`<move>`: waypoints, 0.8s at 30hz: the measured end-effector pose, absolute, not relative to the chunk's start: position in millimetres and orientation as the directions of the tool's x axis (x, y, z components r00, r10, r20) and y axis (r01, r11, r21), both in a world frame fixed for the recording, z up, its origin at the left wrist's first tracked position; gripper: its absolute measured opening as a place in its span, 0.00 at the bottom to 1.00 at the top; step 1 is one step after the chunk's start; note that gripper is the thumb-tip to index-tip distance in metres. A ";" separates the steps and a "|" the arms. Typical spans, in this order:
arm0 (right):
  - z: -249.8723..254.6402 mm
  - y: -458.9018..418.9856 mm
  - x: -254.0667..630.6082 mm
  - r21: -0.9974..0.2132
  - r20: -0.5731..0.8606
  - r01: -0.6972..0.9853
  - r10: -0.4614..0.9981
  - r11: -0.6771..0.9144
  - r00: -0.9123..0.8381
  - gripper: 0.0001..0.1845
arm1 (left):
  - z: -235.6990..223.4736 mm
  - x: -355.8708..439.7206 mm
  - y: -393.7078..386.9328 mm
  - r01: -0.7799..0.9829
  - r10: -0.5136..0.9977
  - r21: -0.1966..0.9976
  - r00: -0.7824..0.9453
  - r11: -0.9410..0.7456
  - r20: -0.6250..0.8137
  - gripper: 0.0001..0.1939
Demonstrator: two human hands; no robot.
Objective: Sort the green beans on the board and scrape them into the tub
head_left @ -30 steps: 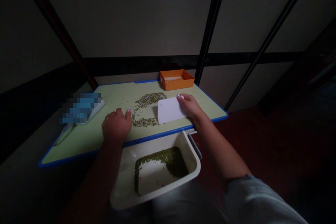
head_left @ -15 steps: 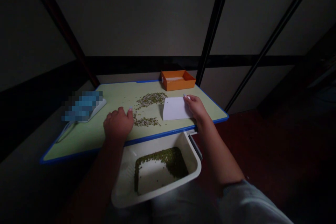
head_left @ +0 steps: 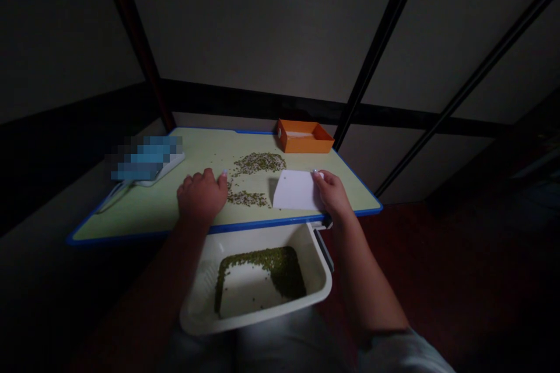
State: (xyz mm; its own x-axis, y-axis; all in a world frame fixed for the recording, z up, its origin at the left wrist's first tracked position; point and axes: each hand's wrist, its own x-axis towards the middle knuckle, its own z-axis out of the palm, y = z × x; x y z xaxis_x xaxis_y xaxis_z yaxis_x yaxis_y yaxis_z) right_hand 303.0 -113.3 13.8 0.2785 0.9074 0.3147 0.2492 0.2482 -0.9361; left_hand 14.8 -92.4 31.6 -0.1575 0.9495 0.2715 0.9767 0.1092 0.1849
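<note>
My right hand pinches the right edge of a white card, thumb on its near face. The card stands tilted over the table's front right part, with a dark speck near its top left corner. Over the table to the left is my left hand, its back toward me and its thumb apart from the loosely bent fingers; nothing shows in it. Beside that thumb, small green and whitish grains lie in a farther heap and a nearer patch. What lies under the left palm is hidden.
A pale green table has a blue rim. An orange open box stands at its back right. At the left lies a blurred blue device on a white base with a cable. Below the front edge, a white bin holds green grains.
The view has tilted and shifted slightly. The white card leans back a little more in my right hand. My left hand stays beside the grains, with its thumb slightly nearer the fingers.
</note>
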 end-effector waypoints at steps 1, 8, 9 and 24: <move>14.4 -113.6 302.3 -0.934 0.319 0.257 0.906 0.250 0.279 0.27 | 31.6 14.7 -92.5 0.976 0.950 0.187 -0.158 0.109 0.270 0.30; 14.1 -112.9 299.5 -0.928 0.326 0.275 0.904 0.250 0.277 0.27 | 31.5 14.5 -92.5 0.980 0.950 0.173 -0.145 0.100 0.275 0.32; 13.6 -112.4 299.0 -0.928 0.327 0.276 0.902 0.250 0.282 0.27 | 31.2 14.5 -92.3 0.980 0.950 0.174 -0.144 0.098 0.277 0.32; 9.9 -108.0 293.7 -0.927 0.329 0.291 0.889 0.238 0.319 0.25 | 32.3 15.4 -92.8 0.980 0.945 0.162 -0.155 0.111 0.287 0.31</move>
